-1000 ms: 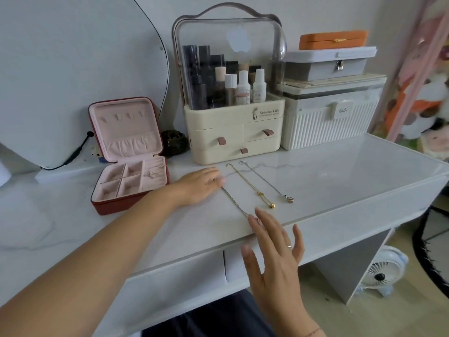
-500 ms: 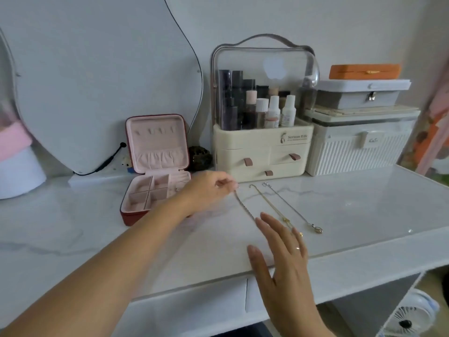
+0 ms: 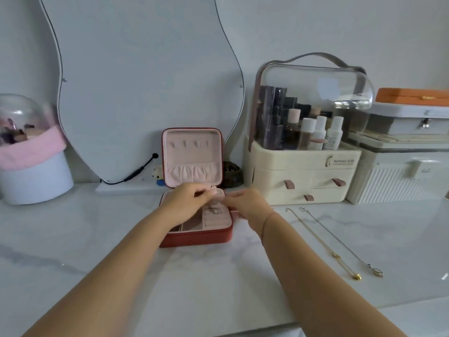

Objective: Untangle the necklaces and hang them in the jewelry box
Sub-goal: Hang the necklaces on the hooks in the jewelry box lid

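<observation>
The red jewelry box (image 3: 194, 237) stands open on the marble table, its pink lid (image 3: 192, 164) upright with a row of small hooks near the top. My left hand (image 3: 183, 204) and my right hand (image 3: 249, 204) meet over the box's tray, fingertips pinched together on a thin silver chain necklace (image 3: 213, 210). Only a small piece of it shows, hanging below the fingers. To the right, a gold necklace (image 3: 323, 242) and a silver necklace (image 3: 340, 242) lie straight and side by side on the table, apart from each other.
A cream cosmetics organizer (image 3: 301, 173) with a clear dome stands right of the box, with white and grey cases (image 3: 398, 176) stacked beyond it. A curved mirror (image 3: 145, 88) leans behind. A domed white-and-pink container (image 3: 31, 166) sits far left. The table's front edge runs below my forearms.
My left hand lifted the third chain off the table and carried it left to the box. My right hand followed from the table edge. The view turned left.
</observation>
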Demonstrator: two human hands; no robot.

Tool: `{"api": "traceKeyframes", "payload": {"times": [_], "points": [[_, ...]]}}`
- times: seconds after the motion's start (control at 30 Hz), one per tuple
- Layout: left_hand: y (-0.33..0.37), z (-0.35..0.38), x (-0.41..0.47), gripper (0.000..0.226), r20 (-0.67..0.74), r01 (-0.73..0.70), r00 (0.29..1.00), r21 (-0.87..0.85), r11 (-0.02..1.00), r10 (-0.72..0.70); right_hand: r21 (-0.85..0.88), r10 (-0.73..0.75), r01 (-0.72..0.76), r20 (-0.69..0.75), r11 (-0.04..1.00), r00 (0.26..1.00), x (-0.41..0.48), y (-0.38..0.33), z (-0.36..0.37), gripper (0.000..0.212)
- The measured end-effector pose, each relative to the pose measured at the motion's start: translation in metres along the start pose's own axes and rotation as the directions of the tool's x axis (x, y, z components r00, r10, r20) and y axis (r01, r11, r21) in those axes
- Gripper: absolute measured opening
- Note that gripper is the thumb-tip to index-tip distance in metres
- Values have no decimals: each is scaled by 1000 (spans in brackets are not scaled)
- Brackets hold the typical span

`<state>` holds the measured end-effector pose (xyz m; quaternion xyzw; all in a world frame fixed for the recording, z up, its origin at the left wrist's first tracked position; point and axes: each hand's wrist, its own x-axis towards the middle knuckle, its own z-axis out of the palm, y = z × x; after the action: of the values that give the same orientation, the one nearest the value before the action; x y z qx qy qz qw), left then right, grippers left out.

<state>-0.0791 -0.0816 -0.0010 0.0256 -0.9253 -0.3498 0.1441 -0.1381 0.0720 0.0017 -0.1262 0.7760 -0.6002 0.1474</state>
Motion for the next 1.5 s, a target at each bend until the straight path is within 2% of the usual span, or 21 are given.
{"api": "traceKeyframes", "payload": {"times": [0.13, 0.3, 0.4, 0.5, 0.6, 0.73, 0.87, 0.97, 1.07, 1.23, 1.5], "points": [[3, -1, -2, 26, 30, 1, 1000, -44, 999, 0, -82, -12, 6, -80, 997, 997, 4, 10, 2, 17], [1, 1, 0, 15, 42, -6, 999, -37, 999, 7, -73, 22, -34, -160, 997, 987, 8, 10, 3, 21], [1, 2, 0, 19, 43, -32, 999, -40, 999, 33, -81, 34, -47, -155, 996, 987, 8, 10, 2, 19], [2, 1, 0, 27, 20, -14, 1000, -54, 998, 15, -60, -48, 41, -129, 997, 990, 4, 7, -3, 27], [5, 0, -2, 29, 7, -7, 1000, -215, 977, 9, -27, -196, 194, -74, 981, 978, -2, -2, -6, 24], [14, 1, -5, 20, 74, 67, 997, -557, 828, -31, 151, -232, 224, 39, 963, 972, -4, -7, -12, 26], [25, -1, -9, 12, 33, 26, 999, -624, 781, -8, 354, -264, 196, 156, 915, 952, -8, -11, -17, 27], [29, -8, -9, 17, -35, -25, 999, -642, 766, 3, 436, -293, 190, 181, 880, 939, -12, -19, -18, 27], [36, -17, -7, 25, -103, -60, 995, -616, 786, -5, 432, -313, 235, 120, 871, 942, -16, -33, -19, 28], [64, -39, -11, 18, -126, -112, 991, -573, 812, 48, 350, -345, 318, 17, 881, 939, -28, -63, -29, 33], [103, -58, -22, 12, -144, -134, 988, -591, 795, 60, 420, -366, 348, -41, 838, 930, -53, -88, -46, 31]]}}
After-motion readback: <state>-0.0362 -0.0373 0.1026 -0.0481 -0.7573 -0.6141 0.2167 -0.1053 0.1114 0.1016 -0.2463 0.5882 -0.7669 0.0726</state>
